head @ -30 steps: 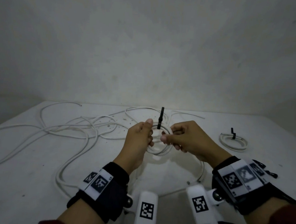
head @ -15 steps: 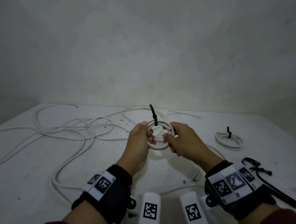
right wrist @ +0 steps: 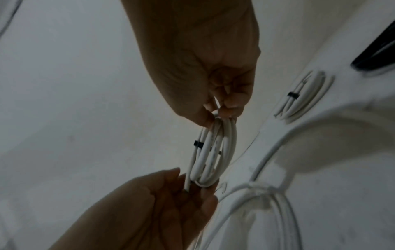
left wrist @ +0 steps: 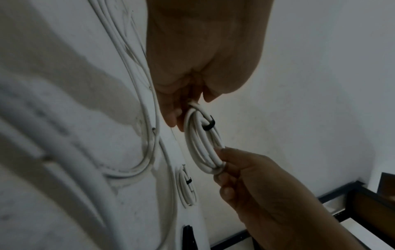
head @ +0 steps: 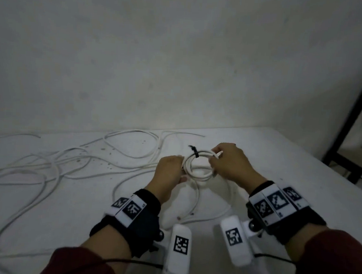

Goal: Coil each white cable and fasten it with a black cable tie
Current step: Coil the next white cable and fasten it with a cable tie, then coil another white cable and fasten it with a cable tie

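Note:
A small white cable coil (head: 198, 167) is held above the table between both hands. A black cable tie (head: 195, 153) wraps its far left side, with the tail sticking up and to the left. My left hand (head: 181, 168) pinches the coil's left side and my right hand (head: 214, 160) pinches its right side. In the left wrist view, the left hand (left wrist: 188, 108) grips the coil (left wrist: 203, 145) just above the tie (left wrist: 208, 125). From the right wrist, the right hand (right wrist: 222, 110) pinches the top of the coil (right wrist: 213, 152).
Several loose white cables (head: 47, 164) sprawl over the left of the white table (head: 301, 165); one more loops under the hands. Another tied coil (right wrist: 303, 98) lies on the table beside the right hand. A dark frame (head: 357, 118) stands at the right edge.
Both hands have carried the coil to the right and a little farther away. The tie's tail, upright a second ago, now leans left.

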